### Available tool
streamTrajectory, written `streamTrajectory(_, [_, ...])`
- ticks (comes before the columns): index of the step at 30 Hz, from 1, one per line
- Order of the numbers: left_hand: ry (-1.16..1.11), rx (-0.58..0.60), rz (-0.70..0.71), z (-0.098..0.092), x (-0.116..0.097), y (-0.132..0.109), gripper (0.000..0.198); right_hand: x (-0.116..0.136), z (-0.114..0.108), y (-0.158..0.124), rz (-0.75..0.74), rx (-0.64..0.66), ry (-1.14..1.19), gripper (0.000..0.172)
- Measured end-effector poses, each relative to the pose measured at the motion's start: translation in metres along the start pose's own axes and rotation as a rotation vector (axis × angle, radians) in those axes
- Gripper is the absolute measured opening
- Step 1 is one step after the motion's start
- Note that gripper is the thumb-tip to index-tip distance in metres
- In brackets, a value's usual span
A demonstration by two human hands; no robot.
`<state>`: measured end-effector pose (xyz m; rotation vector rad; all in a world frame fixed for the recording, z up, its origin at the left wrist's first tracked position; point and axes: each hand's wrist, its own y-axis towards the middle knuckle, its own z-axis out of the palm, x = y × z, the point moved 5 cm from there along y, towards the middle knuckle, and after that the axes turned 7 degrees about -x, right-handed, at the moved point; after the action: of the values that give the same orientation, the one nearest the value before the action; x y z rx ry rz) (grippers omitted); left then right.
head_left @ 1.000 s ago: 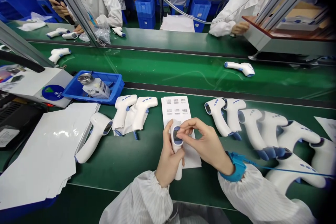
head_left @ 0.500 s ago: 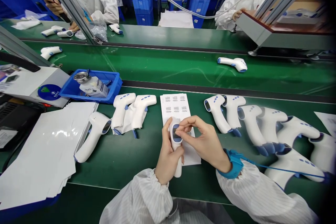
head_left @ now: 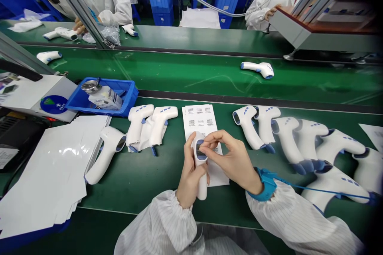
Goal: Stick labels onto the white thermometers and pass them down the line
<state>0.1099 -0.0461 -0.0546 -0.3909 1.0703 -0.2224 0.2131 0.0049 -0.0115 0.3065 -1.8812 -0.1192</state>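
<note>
Over a printed sheet (head_left: 197, 116), we note left hand (head_left: 189, 179) round the white device (head_left: 202, 189), right hand (head_left: 231, 157) pinched at its screen (head_left: 198, 149), on what we can't tell; likely screen work, next move wants steadiness

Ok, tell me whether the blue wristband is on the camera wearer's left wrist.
No, the blue wristband is around the wrist of the right hand, while the left hand holds the white handheld device.

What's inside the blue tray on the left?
The blue tray holds a white bottle with a metal top. The bottle covers the floor beneath it; whatever else lies there is unclear.
</note>
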Motion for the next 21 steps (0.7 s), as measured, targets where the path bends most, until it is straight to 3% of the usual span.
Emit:
streamTrajectory(5, [0.051,-0.084,-0.033,-0.001,0.002,0.0,0.059,0.002,-0.001,-0.001,-0.041,0.012,-0.041,0.02])
streamTrajectory(10, [0.09,-0.07,-0.043,0.0,0.002,0.0,0.059,0.002,-0.003,0.005,-0.074,0.044,-0.024,0.029])
streamTrajectory(21, [0.094,-0.078,-0.035,-0.001,0.001,0.0,0.058,0.002,-0.004,0.014,-0.125,0.005,-0.074,0.021])
